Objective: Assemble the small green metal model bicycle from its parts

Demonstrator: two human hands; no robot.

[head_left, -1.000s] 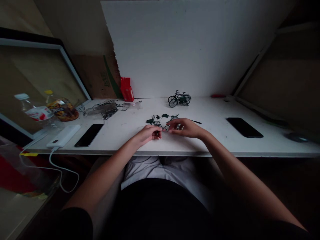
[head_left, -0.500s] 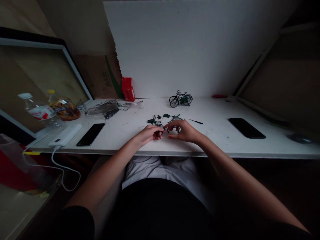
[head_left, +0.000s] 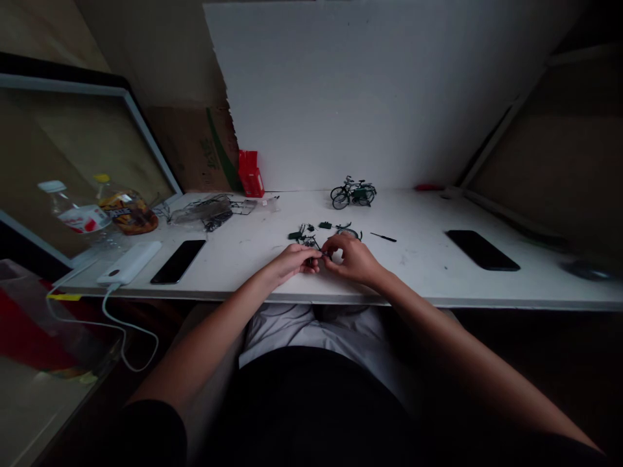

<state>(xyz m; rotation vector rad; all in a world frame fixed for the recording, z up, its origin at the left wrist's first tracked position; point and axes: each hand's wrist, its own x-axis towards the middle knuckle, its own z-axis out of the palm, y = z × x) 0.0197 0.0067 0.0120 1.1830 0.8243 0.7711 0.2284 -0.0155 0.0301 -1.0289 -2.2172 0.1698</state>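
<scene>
Near the table's front edge, my left hand [head_left: 298, 261] is closed in a pinch on a small dark part [head_left: 325, 255]. My right hand [head_left: 351, 258] meets it from the right, thumb and fingers closed on the same small part, whose shape is mostly hidden. Just beyond the hands lie several small dark green pieces [head_left: 294, 236], a dark green block [head_left: 325, 225] and a small wheel [head_left: 354, 232] with curved pieces. A thin black tool [head_left: 383, 237] lies to their right. Farther back stand small model bicycles [head_left: 352, 193].
On the white table [head_left: 243, 259] are a phone [head_left: 178, 261], a white power bank [head_left: 129, 263] with a cable, two bottles [head_left: 127, 211], plastic bags [head_left: 202, 213] and a red box [head_left: 251, 174] at left. Another dark phone [head_left: 481, 250] lies at right.
My right hand's thumb and fingers have come together and closed on the small part beside my left fingertips. My left hand has barely moved.
</scene>
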